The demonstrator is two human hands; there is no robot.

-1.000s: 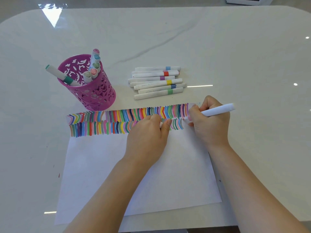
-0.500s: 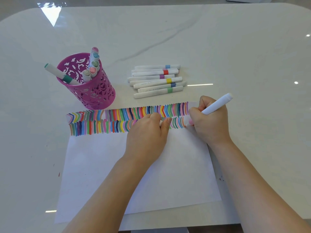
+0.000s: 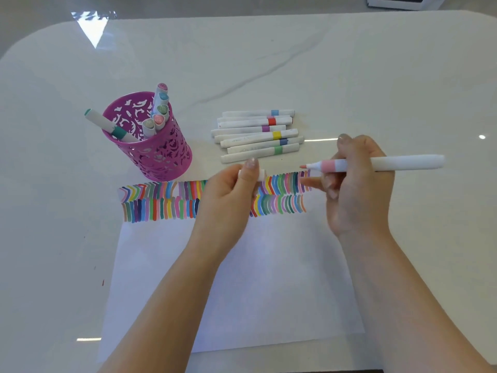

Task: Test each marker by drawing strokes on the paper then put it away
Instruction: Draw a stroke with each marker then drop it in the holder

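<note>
My right hand [image 3: 357, 189] holds an uncapped white marker [image 3: 403, 162] with a pink band, level above the paper, its pink tip pointing left. Opposite it, my left hand [image 3: 231, 195] pinches the marker's white cap [image 3: 261, 175] between thumb and fingers. Both hands hover over the white paper [image 3: 242, 286], whose top edge carries two rows of coloured strokes [image 3: 161, 200]. A magenta cut-out cup [image 3: 158, 149] at the left holds several markers. Several capped white markers [image 3: 258, 134] lie in a pile behind the paper.
Everything rests on a glossy white marble table [image 3: 349, 76] with rounded far corners. A dark-framed object [image 3: 403, 2] sits beyond the far right edge. Small dark specks mark the table left of the paper.
My right hand has lifted the marker off the paper and turned it level, tip pointing left. My left hand has risen from the paper with the cap.
</note>
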